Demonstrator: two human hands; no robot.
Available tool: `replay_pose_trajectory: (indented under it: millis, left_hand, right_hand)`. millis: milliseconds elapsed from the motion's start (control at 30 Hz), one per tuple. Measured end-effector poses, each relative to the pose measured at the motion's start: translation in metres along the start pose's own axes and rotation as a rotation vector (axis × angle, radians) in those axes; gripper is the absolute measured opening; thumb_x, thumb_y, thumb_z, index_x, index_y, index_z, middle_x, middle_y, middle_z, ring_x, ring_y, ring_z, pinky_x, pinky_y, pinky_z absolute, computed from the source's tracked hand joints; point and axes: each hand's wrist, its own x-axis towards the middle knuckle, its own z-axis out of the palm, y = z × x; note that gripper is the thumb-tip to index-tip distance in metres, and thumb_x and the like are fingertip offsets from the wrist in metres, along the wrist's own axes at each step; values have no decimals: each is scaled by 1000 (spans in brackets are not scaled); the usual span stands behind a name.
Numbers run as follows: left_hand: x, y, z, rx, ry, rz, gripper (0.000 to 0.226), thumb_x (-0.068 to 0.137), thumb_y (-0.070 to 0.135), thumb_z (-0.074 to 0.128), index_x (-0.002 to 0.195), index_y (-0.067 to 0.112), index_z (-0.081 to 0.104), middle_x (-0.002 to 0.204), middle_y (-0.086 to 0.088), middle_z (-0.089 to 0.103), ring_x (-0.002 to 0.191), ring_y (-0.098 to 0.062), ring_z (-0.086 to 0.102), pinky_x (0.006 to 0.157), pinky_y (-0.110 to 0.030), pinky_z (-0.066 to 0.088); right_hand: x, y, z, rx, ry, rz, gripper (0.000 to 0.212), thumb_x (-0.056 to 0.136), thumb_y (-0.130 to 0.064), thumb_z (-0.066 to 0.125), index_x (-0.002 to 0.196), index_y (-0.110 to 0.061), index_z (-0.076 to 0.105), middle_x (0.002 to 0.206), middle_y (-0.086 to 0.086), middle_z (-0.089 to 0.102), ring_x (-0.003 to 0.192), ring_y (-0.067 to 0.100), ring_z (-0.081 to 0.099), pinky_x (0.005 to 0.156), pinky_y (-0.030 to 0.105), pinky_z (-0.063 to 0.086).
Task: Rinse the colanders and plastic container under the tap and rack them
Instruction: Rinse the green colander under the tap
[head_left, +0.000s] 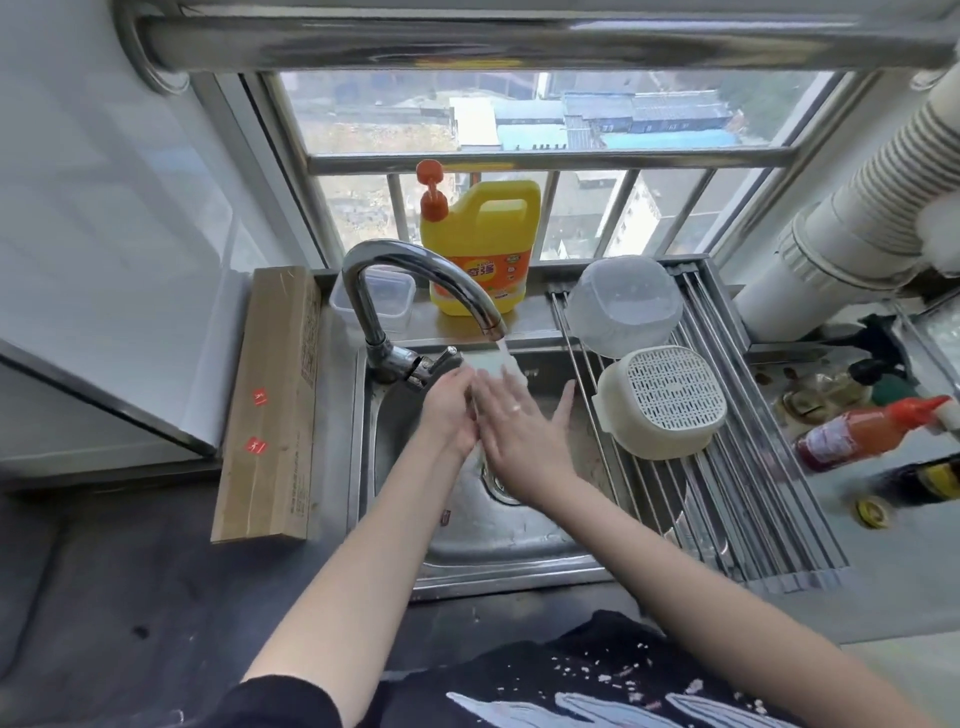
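Nearest the camera, two bare forearms reach out over the front rim of the steel sink (519, 569) from a black sleeve and a printed black shirt. Over the basin the hands meet under the running water. The left hand (448, 410) has its fingers curled, the right hand (519, 426) lies against it with fingers straight and spread, thumb stuck out to the right (a ring shows on one finger). Something pale and translucent sits between the fingertips right under the stream, but whether either hand actually grips it I cannot tell.

The tap (410, 291) arches over from the left rear of the sink, water falling from its spout onto the hands.

To the right, a roll-up rack (737, 493) of steel rods spans the sink's right side. On it a cream colander (665, 402) rests upside down, perforated base up; just behind it, a clear plastic container (623, 306) lies inverted too, the two nearly touching.

Left of the sink a long cardboard box (270, 405) lies on the counter. On the sill behind the tap stand a second clear tub (387, 301) and a yellow detergent jug (480, 249) with an orange pump. Sauce bottles (867, 431) lie at far right.
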Motion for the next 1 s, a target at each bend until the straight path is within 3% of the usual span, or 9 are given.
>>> replay_pose_trajectory:
  millis: [67, 133, 233, 367, 467, 567, 733, 833, 1000]
  left_hand:
    - [3, 3, -3, -20, -6, -13, 24, 100, 11, 37, 88, 4, 57, 75, -10, 64, 58, -15, 65, 53, -22, 56]
    - [3, 1, -7, 24, -20, -24, 22, 100, 14, 39, 90, 7, 57, 72, -8, 68, 61, -17, 66, 54, -26, 55]
    - [1, 1, -20, 51, -131, -25, 17, 99, 17, 43, 99, 11, 59, 81, -7, 69, 70, -19, 64, 57, -31, 54]
    - [-5, 4, -33, 72, -328, -34, 24, 96, 13, 48, 117, 12, 58, 98, -3, 71, 79, -15, 66, 62, -31, 55]
    - [-6, -7, -40, 55, -372, -29, 54, 80, 0, 57, 133, 8, 49, 120, -11, 63, 101, -22, 62, 79, -34, 56]
    - [-12, -4, -42, -43, -421, -81, 57, 69, -2, 55, 124, 10, 57, 113, -10, 67, 96, -22, 65, 78, -32, 56]
    - [-11, -4, -30, 130, -340, -207, 45, 87, 43, 56, 117, 10, 64, 104, -11, 68, 90, -23, 65, 83, -38, 49]
    - [-8, -17, -19, 340, -166, -40, 30, 89, 20, 62, 118, 11, 58, 99, -9, 67, 82, -21, 65, 71, -32, 55]
    - [-13, -20, -28, 391, -234, -8, 42, 66, 19, 80, 105, 12, 67, 95, -10, 71, 81, -23, 64, 71, -34, 53]
  right_hand:
    - [-21, 2, 7, 85, -1, -52, 54, 100, -36, 22, 152, -32, 7, 158, -19, 11, 147, 6, 2, 105, 69, -15]
    - [-28, 13, 4, 345, 20, -42, 46, 100, -35, 31, 145, -31, 36, 148, -16, 38, 141, 3, 26, 111, 63, -11]
    - [-37, 37, -8, 640, 302, 76, 38, 95, -35, 34, 113, -24, 65, 95, -14, 72, 91, -7, 63, 115, 51, 18]
    - [-33, 49, -15, 685, 318, 157, 37, 98, -18, 43, 134, -21, 51, 125, -5, 62, 111, 5, 57, 100, 40, 44]
    - [-21, 32, -12, 583, 152, 56, 49, 100, -19, 41, 148, -20, 30, 154, 2, 32, 143, 15, 25, 116, 35, 22]
    - [-25, 19, 5, 345, 122, 13, 54, 99, -32, 29, 151, -23, 20, 158, -3, 18, 146, 8, 7, 119, 40, 4]
    - [-62, 26, 36, 152, 237, -47, 53, 93, -26, 35, 146, -22, 36, 150, -4, 37, 141, 14, 23, 113, 44, 14]
    - [-67, 30, 39, 178, 265, -106, 51, 91, -21, 39, 142, -19, 44, 147, -4, 41, 139, 14, 32, 114, 41, 18]
    - [-58, 36, 19, 631, 365, 126, 50, 93, -5, 40, 143, -14, 42, 146, -6, 37, 141, 11, 29, 115, 40, 29]
